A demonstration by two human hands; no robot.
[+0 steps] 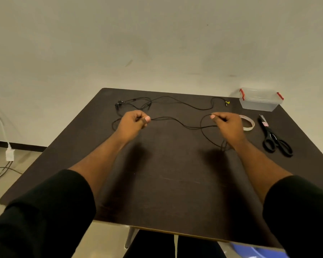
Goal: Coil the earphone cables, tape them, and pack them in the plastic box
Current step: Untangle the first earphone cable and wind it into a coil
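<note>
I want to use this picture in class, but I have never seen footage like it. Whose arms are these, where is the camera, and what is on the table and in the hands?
There is no machine here. A person wears a wide-angle camera on the head, so you look down their own arms. The left hand and the right hand each pinch the same black earphone cable, stretched loosely between them above a dark table. A second earphone cable lies uncoiled farther back. To the right are a clear plastic box with red clips, a roll of tape and black scissors.
</note>
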